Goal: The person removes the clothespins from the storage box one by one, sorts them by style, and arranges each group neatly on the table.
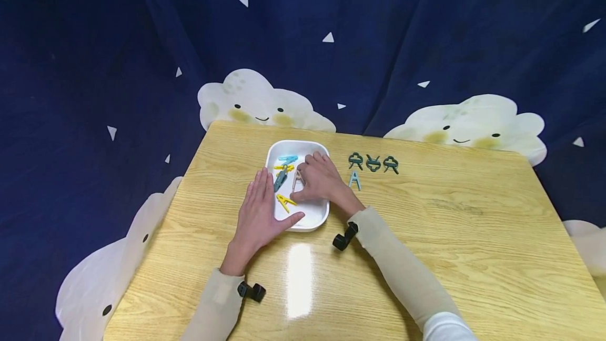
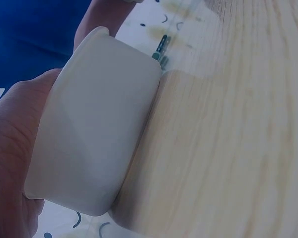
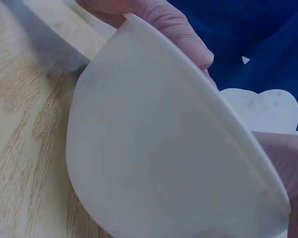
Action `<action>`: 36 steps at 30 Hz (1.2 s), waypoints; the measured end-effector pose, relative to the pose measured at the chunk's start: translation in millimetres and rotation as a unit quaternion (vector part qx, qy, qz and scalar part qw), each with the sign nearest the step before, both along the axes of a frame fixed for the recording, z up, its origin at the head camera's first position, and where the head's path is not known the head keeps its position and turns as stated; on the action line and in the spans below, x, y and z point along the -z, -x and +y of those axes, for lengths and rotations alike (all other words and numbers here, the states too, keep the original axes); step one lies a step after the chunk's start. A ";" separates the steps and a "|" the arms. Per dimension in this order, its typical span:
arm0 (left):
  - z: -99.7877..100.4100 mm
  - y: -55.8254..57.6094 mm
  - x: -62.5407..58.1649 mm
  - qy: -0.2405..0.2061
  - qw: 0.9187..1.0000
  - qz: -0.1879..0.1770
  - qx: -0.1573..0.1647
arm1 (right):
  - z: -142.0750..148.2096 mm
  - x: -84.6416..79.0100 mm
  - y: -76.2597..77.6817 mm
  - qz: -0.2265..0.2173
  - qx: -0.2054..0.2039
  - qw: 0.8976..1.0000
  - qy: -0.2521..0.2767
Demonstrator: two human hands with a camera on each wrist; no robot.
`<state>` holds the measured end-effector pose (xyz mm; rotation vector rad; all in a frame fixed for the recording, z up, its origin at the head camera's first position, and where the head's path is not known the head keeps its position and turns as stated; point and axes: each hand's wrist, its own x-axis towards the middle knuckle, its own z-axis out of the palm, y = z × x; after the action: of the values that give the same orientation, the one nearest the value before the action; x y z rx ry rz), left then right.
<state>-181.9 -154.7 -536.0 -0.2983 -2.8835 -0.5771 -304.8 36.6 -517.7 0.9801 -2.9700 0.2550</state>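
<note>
A white plastic basin (image 1: 312,220) stands on the table between both hands. My left hand (image 1: 258,214) rests along its left rim with straight fingers, the thumb reaching over the near rim. Inside the basin, my right hand (image 1: 322,178) has a pink clothespin (image 1: 298,178) between its thumb and index finger. Left of it lie a grey-green clothespin (image 1: 281,179) and light blue clothespins (image 1: 288,159). A yellow clothespin (image 1: 285,202) lies nearer me. The basin's outer wall (image 2: 94,119) fills much of the left wrist view and hides the contents there.
Right of the basin, three dark green clips (image 1: 373,163) lie in a row on the wooden table (image 1: 450,236). A light blue clothespin (image 1: 354,180) sits just below the leftmost one. A dark blue curtain (image 1: 369,25) with cloud shapes hangs behind the table.
</note>
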 end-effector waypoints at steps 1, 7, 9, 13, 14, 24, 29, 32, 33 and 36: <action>0.0 0.0 -0.1 -0.002 1.000 0.001 0.001 | 0.3 -0.1 0.0 -0.001 0.000 1.000 0.005; 0.0 0.1 -0.1 -0.007 1.000 0.005 0.001 | 1.4 -1.9 -0.5 -0.004 0.000 1.000 0.016; -0.1 -0.2 0.1 -0.006 1.000 0.006 0.000 | 1.3 -3.0 -0.6 0.000 -0.001 1.000 0.019; -0.6 0.2 0.1 -0.007 1.000 0.010 0.000 | 1.8 -4.5 -0.9 0.009 -0.001 0.999 0.034; -0.6 0.3 0.1 -0.008 1.000 0.011 0.002 | 2.4 -4.9 -1.3 0.009 0.001 0.999 0.038; -0.1 -0.2 -1.0 -0.012 1.000 0.003 0.003 | 19.0 -16.3 -6.2 0.021 0.011 0.998 0.064; 0.5 -0.1 -0.5 -0.011 1.000 0.000 0.002 | 33.1 -25.6 -10.9 0.023 0.021 0.996 0.087; 0.7 0.1 0.0 -0.010 1.000 -0.001 0.001 | 42.6 -31.7 -14.7 0.029 0.027 0.994 0.098; 0.7 0.1 0.1 -0.010 1.000 0.000 0.001 | 45.9 -33.4 -15.7 0.033 0.029 0.994 0.100; 0.4 0.4 0.7 -0.007 1.000 0.004 0.001 | 55.3 -38.1 -18.9 0.043 0.034 0.993 0.108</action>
<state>-182.3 -154.3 -536.6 -0.3006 -2.8699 -0.5951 -285.9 91.9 -479.6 0.8403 -2.8168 0.5060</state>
